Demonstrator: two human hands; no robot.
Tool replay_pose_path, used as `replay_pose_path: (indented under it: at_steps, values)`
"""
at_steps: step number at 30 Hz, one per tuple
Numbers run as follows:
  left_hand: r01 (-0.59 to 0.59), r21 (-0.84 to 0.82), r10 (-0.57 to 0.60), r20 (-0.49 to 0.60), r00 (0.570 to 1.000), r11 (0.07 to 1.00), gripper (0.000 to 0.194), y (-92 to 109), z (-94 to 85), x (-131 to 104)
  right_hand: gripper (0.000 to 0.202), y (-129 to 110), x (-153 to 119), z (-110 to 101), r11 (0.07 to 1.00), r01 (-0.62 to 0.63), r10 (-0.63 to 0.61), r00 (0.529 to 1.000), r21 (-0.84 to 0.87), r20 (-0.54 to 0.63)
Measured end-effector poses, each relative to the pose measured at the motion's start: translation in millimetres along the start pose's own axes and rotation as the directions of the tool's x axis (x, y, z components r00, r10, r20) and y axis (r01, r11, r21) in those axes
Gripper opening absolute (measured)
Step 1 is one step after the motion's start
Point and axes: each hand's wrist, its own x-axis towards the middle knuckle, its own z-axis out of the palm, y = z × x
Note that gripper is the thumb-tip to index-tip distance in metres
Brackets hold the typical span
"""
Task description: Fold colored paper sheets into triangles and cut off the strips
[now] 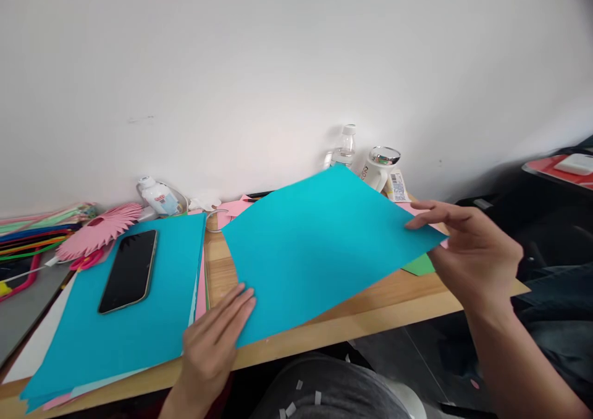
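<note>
A blue sheet of paper (pixel 319 246) is held tilted above the wooden table (pixel 370 300), its right side raised. My right hand (pixel 472 246) pinches its right corner between thumb and fingers. At the near left edge of the sheet, my left hand (pixel 215 332) has its fingers together on the paper; the thumb is hidden. To the left lies a stack of blue sheets (pixel 173 301) with a black phone (pixel 130 270) on top. Pink and white sheets show under the stack. A green piece (pixel 421 264) is partly covered by the held sheet.
Along the wall stand a clear bottle (pixel 345 144), a white mug (pixel 377 169) and a white bottle (pixel 160 196). A pink pleated paper (pixel 99 230), pink scissors (pixel 88 260) and coloured strips (pixel 37 233) lie at left. A red surface (pixel 546 170) is at far right.
</note>
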Motion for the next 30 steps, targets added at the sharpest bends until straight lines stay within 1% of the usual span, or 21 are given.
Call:
replay_pose_path:
  at_steps: [1,2,3,4,5,6,7,8,9,10,11,12,13,15,17,19,21,23,25,27,30]
  values:
    - [-0.020,0.041,0.018,0.053,0.998,0.999,0.041,2,11.9,1,0.022,6,-6,-5,0.982,0.024,-0.015,0.999,-0.185,0.050]
    - [-0.044,0.068,0.039,0.084,0.996,0.997,0.037,4,23.2,1,0.028,11,-14,-9,0.936,0.084,-0.043,0.991,-0.341,0.126]
    - [-0.057,0.086,0.048,0.105,0.993,0.995,0.034,7,33.5,0,0.033,12,-22,-11,0.888,0.175,-0.081,0.970,-0.426,0.228]
    - [-0.060,0.092,0.047,0.130,0.990,0.994,0.031,9,42.2,0,0.037,11,-31,-11,0.863,0.246,-0.096,0.937,-0.441,0.335]
    - [-0.056,0.082,0.043,0.147,0.988,0.995,0.029,12,49.1,-1,0.039,7,-40,-9,0.867,0.294,-0.103,0.896,-0.402,0.432]
    - [-0.040,0.060,0.030,0.165,0.986,0.997,0.027,14,53.9,-1,0.036,-1,-47,-5,0.893,0.314,-0.117,0.854,-0.322,0.508]
    - [-0.022,0.028,0.016,0.180,0.984,0.999,0.027,16,56.7,-1,0.031,-10,-54,2,0.926,0.319,-0.145,0.794,-0.201,0.591]
    - [0.001,-0.011,0.002,0.189,0.982,1.000,0.026,18,57.9,0,0.027,-20,-59,10,0.953,0.296,-0.173,0.711,-0.068,0.682]
    - [0.026,-0.051,-0.016,0.195,0.981,0.998,0.026,20,57.7,2,0.025,-31,-63,18,0.966,0.254,-0.190,0.610,0.037,0.769]
    - [0.057,-0.088,-0.039,0.195,0.980,0.994,0.025,21,56.6,4,0.024,-40,-64,27,0.974,0.203,-0.194,0.529,0.098,0.826]
    - [0.087,-0.119,-0.064,0.189,0.980,0.989,0.022,22,55.3,6,0.024,-47,-65,35,0.981,0.152,-0.177,0.465,0.119,0.867]
    - [0.114,-0.141,-0.088,0.180,0.980,0.983,0.020,24,54.0,8,0.025,-52,-64,42,0.987,0.105,-0.153,0.416,0.119,0.897]
    - [0.136,-0.154,-0.110,0.164,0.980,0.979,0.017,25,53.2,9,0.024,-55,-63,50,0.992,0.062,-0.123,0.384,0.107,0.915]
    - [0.172,-0.170,-0.151,0.132,0.980,0.970,0.022,27,53.3,10,0.022,-52,-57,62,0.996,-0.036,-0.062,0.350,0.079,0.935]
    - [0.228,-0.185,-0.210,0.109,0.971,0.956,0.039,28,55.1,9,0.022,-43,-51,74,0.984,-0.170,0.005,0.334,0.055,0.942]
    - [0.311,-0.177,-0.294,0.115,0.949,0.934,0.052,25,56.8,6,0.023,-30,-44,84,0.953,-0.302,0.097,0.315,0.003,0.944]
    - [0.374,-0.119,-0.355,0.149,0.923,0.920,0.062,19,57.4,4,0.022,-17,-39,94,0.925,-0.372,0.198,0.289,-0.081,0.937]
    - [0.396,-0.050,-0.379,0.200,0.904,0.917,0.065,11,57.2,3,0.021,-6,-34,101,0.915,-0.366,0.280,0.274,-0.169,0.920]
    - [0.404,-0.015,-0.388,0.243,0.889,0.915,0.065,2,56.8,4,0.020,0,-30,106,0.928,-0.305,0.301,0.271,-0.215,0.914]
    - [0.418,-0.026,-0.392,0.296,0.871,0.908,0.063,-5,57.0,6,0.021,4,-25,111,0.954,-0.209,0.267,0.268,-0.215,0.926]
    - [0.458,-0.091,-0.395,0.380,0.837,0.884,0.060,-14,59.7,10,0.017,11,-17,119,0.980,-0.064,0.198,0.278,-0.188,0.940]
